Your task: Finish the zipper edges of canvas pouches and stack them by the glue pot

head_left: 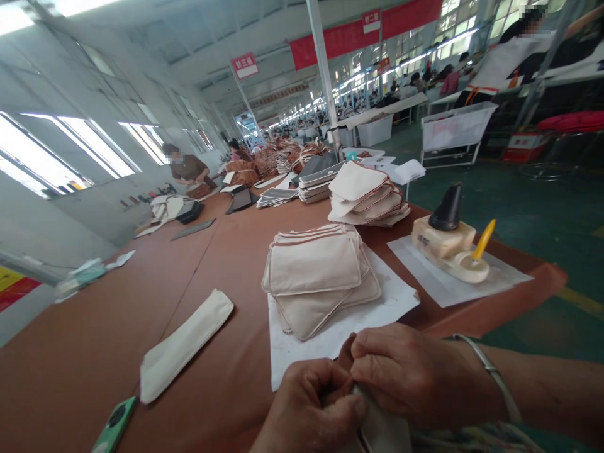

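At the front edge of the table, my left hand [314, 402] and my right hand [401, 368] are close together, fingers pinched on a pale fabric piece [384, 425] with a brown part between the fingertips. Most of that piece is hidden by the hands and the lower edge of the picture. Just beyond them, a stack of cream fabric pieces [314, 261] with brown edging lies on a white paper sheet [283, 352]. To the left, a single long folded cream piece [186, 346] lies on the brown tabletop [212, 402].
On the right, a pale block with a black cone [447, 207] and a small dish holding a yellow-handled tool [484, 239] sit on paper. A green phone [114, 425] lies front left. More stacks [365, 195] stand farther back. A co-worker [189, 167] is at the far left.
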Demonstrator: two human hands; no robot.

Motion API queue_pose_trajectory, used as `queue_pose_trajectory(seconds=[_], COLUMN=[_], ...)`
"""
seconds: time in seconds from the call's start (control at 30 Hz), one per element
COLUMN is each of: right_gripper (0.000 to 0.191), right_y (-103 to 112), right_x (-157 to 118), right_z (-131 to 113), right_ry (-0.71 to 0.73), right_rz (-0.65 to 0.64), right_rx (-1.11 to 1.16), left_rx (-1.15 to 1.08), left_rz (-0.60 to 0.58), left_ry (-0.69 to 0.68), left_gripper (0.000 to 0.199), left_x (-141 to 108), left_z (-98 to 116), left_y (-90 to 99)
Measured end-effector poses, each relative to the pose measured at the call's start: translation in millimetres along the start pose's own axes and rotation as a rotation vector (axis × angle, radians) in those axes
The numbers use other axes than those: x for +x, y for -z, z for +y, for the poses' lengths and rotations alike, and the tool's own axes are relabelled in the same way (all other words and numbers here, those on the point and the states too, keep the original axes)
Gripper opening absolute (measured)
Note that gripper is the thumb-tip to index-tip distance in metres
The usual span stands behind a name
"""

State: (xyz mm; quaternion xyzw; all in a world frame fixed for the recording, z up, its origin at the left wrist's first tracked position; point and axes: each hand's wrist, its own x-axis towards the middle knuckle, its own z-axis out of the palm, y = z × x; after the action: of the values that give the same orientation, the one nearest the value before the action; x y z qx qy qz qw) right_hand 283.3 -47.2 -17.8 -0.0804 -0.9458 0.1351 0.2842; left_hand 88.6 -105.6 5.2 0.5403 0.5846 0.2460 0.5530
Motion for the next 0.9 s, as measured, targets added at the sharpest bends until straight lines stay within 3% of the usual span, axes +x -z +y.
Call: queue_pose_trajectory(seconds=[0.2,0.33,0.43,0.5,0.6,0.7,0.8,0.9], right_gripper=[0.014,0.012,0.006,0.007,0.015,0.018,0.016,0.011], right_y=[2,4,15,21,24,23,21,17], right_x=[4,7,11,14,14,7,0,-4], right_z=[4,5,6,8,12,14,11,8], right_ry=[0.044,0.109,0.098,-0.011,-0.206,-0.235,-0.157,-0.067], right_rz=[-0.041,-0.029,-0.089,-0.119,-0.062,0.044,0.047,-0.044], right_rx=[-0.045,-0.101,-0.099,0.036,0.354,0.523,0.437,0.164], left_rx=[0.014,0.124,0.219,0.234,0.157,0.044,0.045,0.129], left_rz=[-0.022,-0.050,-0.042,-0.050,-0.088,-0.122,-0.089,-0.063], left_ry=[0.069,0.003,-0.040,-0.027,0.029,0.077,0.088,0.089], left_gripper=[0.010,0.012,0.014,0.016,0.014,0.010,0.010,0.010], left_x=[4,10,12,12,11,10,10,11], left_z=[10,5,1,2,6,7,5,4], left_y=[-7.2,-9.7,-10.5,-10.1,-8.0,-4.8,-2.9,-4.5])
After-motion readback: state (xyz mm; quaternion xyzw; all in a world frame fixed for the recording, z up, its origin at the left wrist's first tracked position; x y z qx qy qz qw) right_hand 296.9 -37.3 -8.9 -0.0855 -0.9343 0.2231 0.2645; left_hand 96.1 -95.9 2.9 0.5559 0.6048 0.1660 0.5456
